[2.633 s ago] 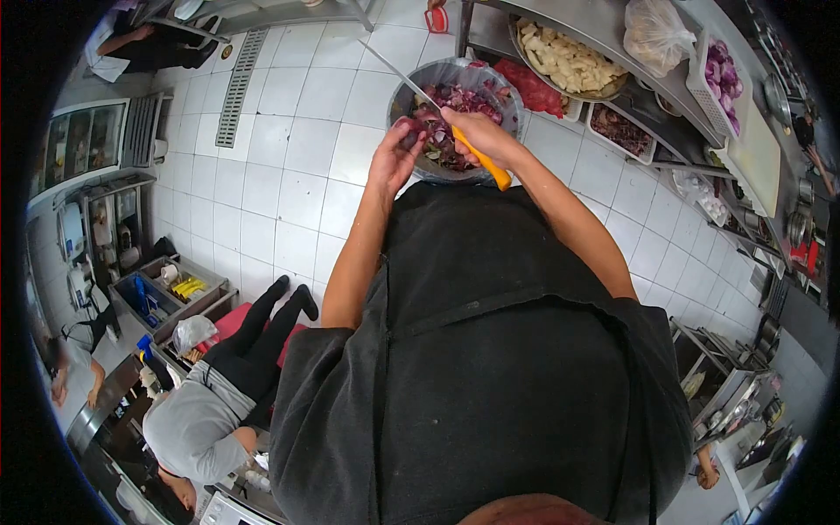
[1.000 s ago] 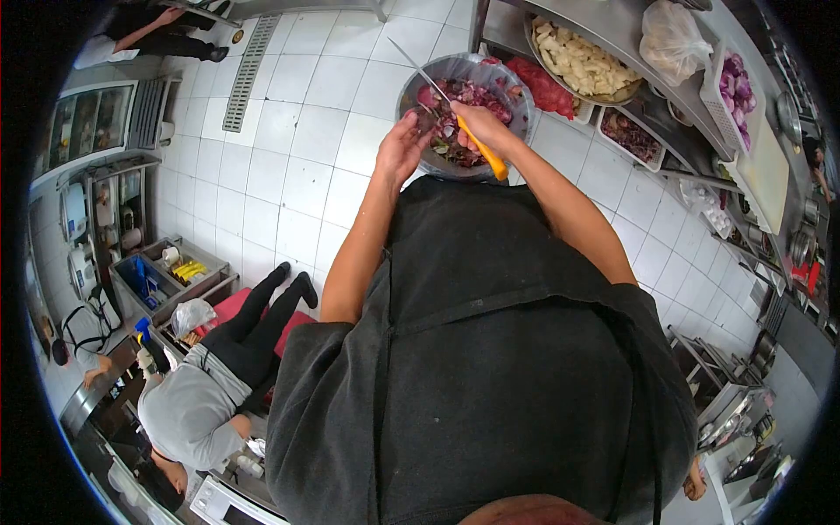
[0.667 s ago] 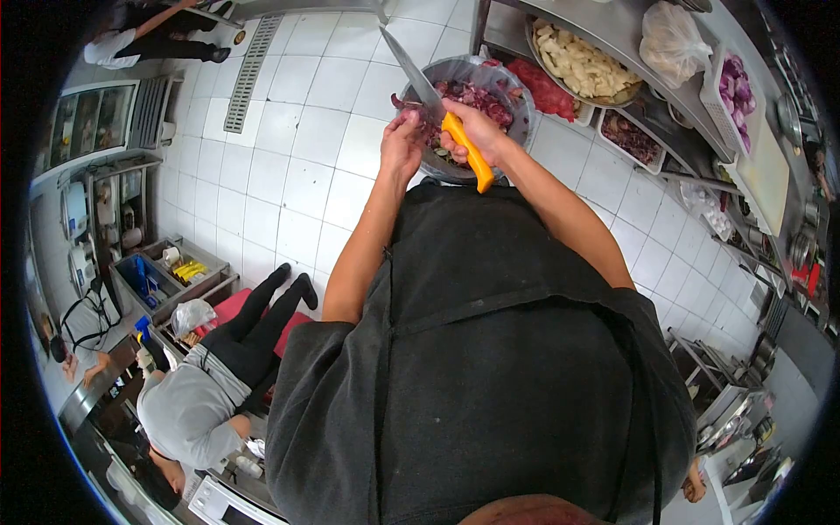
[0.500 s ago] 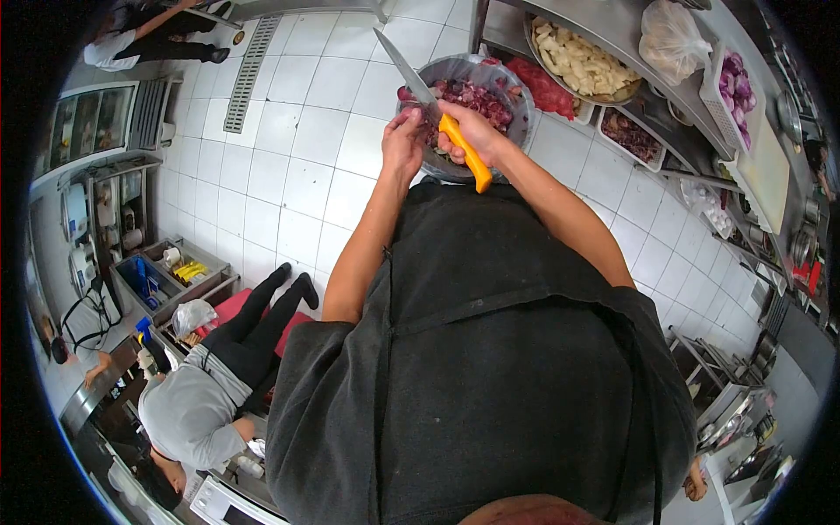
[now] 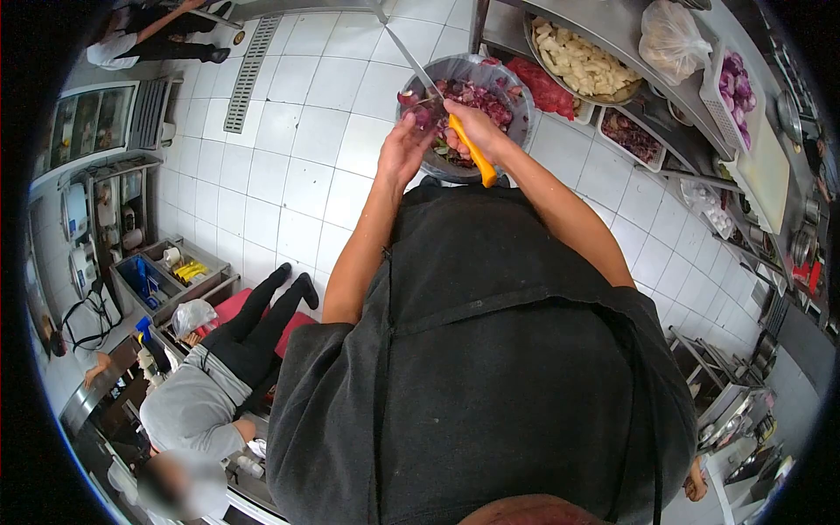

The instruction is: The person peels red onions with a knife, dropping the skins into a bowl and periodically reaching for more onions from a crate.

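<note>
A knife with a yellow handle (image 5: 473, 152) is gripped in my right hand (image 5: 477, 129), its long blade (image 5: 408, 56) pointing up and to the left. My left hand (image 5: 403, 150) is curled around a red onion (image 5: 423, 115) close to the blade's base; the fingers partly hide it. Both hands are over the near left part of a bin lined with clear plastic (image 5: 523, 103). Purple onion peels and scraps (image 5: 483, 98) fill much of that bin.
At the right, metal shelving holds a bowl of pale peeled pieces (image 5: 577, 57), a basket of purple onions (image 5: 736, 92) and a tray of dark pieces (image 5: 632, 138). A red mesh bag (image 5: 544, 86) lies beside the bin. A co-worker in grey (image 5: 197, 407) is at lower left.
My left hand has opened slightly and turned, showing more of its palm. The knife has shifted slightly right and its blade is seen more edge-on. The co-worker at lower left has moved a little.
</note>
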A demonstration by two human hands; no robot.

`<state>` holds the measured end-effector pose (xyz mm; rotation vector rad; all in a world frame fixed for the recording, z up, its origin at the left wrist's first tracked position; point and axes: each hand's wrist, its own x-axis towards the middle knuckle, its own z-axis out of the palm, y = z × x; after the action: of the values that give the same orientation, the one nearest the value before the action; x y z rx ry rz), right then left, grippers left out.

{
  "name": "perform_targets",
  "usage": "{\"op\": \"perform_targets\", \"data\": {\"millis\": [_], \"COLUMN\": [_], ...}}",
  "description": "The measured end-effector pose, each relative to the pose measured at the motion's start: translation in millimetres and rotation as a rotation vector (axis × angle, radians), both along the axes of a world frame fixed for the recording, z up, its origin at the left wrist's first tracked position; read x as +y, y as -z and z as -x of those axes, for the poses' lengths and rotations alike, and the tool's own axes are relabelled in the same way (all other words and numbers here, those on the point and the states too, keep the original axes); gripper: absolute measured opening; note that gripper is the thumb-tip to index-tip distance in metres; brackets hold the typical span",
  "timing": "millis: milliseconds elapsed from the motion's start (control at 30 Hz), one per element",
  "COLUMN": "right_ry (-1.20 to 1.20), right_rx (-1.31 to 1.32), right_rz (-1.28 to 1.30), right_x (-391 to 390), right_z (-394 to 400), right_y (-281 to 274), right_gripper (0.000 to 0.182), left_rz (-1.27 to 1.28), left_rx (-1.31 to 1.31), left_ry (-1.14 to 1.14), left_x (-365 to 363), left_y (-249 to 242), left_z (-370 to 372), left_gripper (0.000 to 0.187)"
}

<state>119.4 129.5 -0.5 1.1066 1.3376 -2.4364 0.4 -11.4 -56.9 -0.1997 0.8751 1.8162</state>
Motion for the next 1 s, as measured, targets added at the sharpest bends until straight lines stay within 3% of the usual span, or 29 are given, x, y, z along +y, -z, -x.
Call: {"op": "perform_targets", "data": {"millis": [533, 833, 1000], "right_ry": [-0.069, -0.133, -0.154], "right_rx": [-0.034, -0.119, -0.097], "right_rz": [-0.392, -0.396, -0.410], "right_x": [2.8, 17.8, 16.3], "right_z": [-8.7, 3.6, 2.6], "right_y": [-0.9, 30.6, 31.0], "right_gripper": [0.048, 0.048, 0.050], "left_rz": [0.153, 0.141, 0.234], "left_rx": [0.007, 0.094, 0.047], "left_ry": [0.017, 0.087, -0.006], "left_x": [-8.8, -13.8, -8.2], "left_y": [-14.0, -4.3, -1.2], "left_z": [6.3, 8.8, 9.2], "left_gripper": [0.040, 0.034, 0.021]}}
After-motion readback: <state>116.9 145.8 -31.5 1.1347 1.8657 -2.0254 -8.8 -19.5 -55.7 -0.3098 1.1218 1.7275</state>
